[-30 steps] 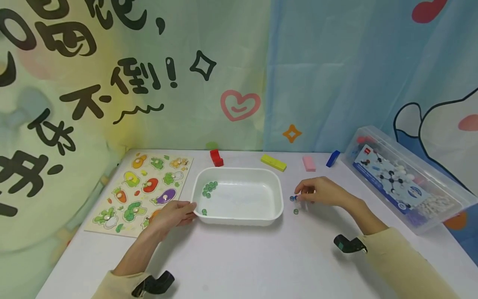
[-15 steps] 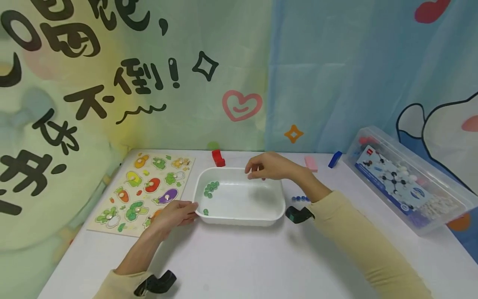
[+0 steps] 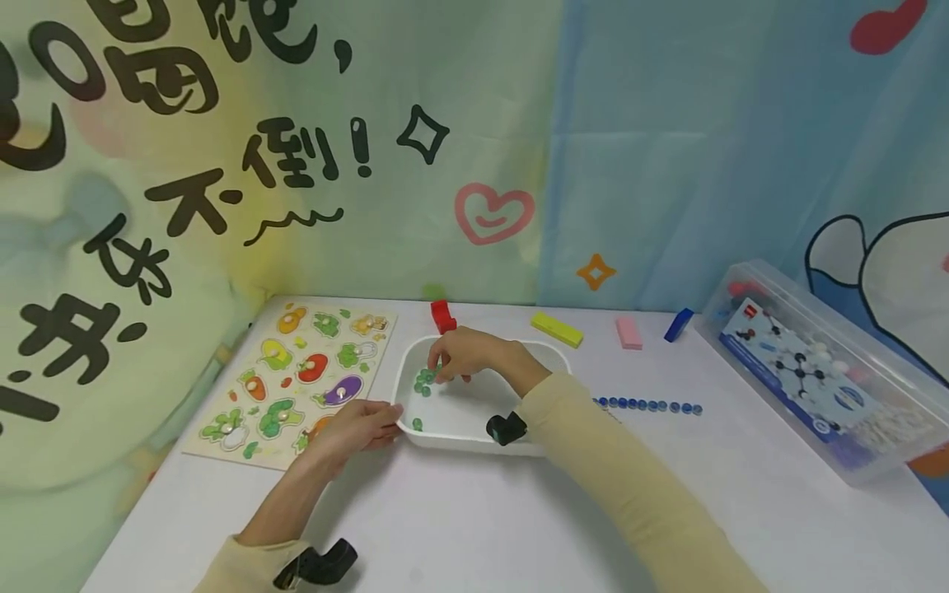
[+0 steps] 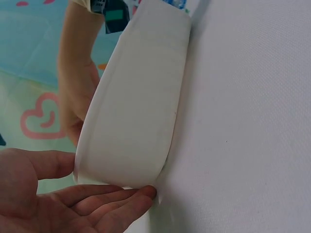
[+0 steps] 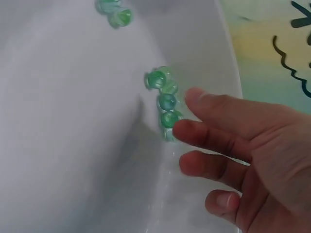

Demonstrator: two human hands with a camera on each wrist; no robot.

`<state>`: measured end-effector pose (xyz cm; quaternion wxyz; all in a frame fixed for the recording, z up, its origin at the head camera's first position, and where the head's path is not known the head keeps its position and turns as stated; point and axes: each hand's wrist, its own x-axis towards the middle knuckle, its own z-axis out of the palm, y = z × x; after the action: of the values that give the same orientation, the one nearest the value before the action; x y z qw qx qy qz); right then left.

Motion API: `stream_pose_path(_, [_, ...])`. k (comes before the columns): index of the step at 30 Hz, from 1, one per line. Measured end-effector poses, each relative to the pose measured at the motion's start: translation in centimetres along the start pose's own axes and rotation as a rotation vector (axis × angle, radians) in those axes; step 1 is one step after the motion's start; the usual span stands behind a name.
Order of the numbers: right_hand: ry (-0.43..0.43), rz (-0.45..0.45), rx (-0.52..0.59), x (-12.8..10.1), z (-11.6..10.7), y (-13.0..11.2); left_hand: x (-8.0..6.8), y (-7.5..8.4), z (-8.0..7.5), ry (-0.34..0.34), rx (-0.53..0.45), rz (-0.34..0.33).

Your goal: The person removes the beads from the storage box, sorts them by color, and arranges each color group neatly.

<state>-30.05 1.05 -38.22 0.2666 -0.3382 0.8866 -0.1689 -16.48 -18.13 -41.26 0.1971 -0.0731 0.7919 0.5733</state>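
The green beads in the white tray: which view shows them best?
The right wrist view: the green beads fill the frame close up, clustered against the white tray wall beside the right hand fingertips. The head view shows them small and partly hidden by that hand. The left wrist view shows only the tray's outer wall, no beads.

A white table (image 3: 474, 527) fills the lower part of the head view, its surface matt and evenly lit with only soft shadows. Behind its far edge hangs a printed cloth backdrop (image 3: 415, 148) serving as the wall. The left part is pale green and yellow with large black characters, a wavy line and an exclamation mark. Near the middle are a black diamond outline, a pink heart (image 3: 493, 212) and a small orange star (image 3: 596, 271). The right part is light blue with faint folds, a red shape in the top corner and a white cartoon figure outlined in black.
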Motion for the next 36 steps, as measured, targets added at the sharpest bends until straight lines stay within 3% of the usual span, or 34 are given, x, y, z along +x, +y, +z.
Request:
stream_pose_path(11, [0.007,0.116,-0.077,1.0,0.9,-0.4,-0.1,-0.1,-0.1,-0.004,0.004,0.015])
stream_pose_path(17, [-0.013,0.123,-0.107,1.1,1.2,0.0,-0.2,0.0,-0.1,-0.003,0.006,0.018])
stream_pose_path(22, [0.002,0.096,-0.068,0.5,0.8,0.6,-0.1,-0.1,0.0,0.003,0.013,0.014])
stream_pose_path(27, [0.049,0.048,-0.042,-2.3,-1.2,1.8,-0.2,0.1,0.2,0.011,0.014,0.005])
stream_pose_path(36, [0.141,0.016,0.006,-11.2,-4.4,6.0,0.0,0.1,0.3,0.031,0.019,-0.018])
